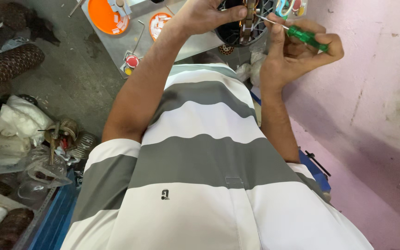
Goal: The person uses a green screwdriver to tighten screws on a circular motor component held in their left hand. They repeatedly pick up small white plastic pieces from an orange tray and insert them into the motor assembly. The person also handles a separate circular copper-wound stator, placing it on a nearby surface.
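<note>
We are pinching a small metal part (248,21) in our left hand (207,16), held up over the grey bench's (116,44) near edge. Our right hand (292,51) is closing its fingers around a green-handled screwdriver (306,38), its shaft running leftward and slightly up, tip touching the part; open room lies rightward along the pink wall (371,92).

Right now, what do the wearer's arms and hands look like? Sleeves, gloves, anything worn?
Both hands bare: left hand, right hand, no gloves, rings or watch visible. Forearms bare to above the elbow. Short sleeves of a polo shirt with wide grey and white horizontal stripes; left sleeve white then grey. Small dark mark on the chest.
</note>
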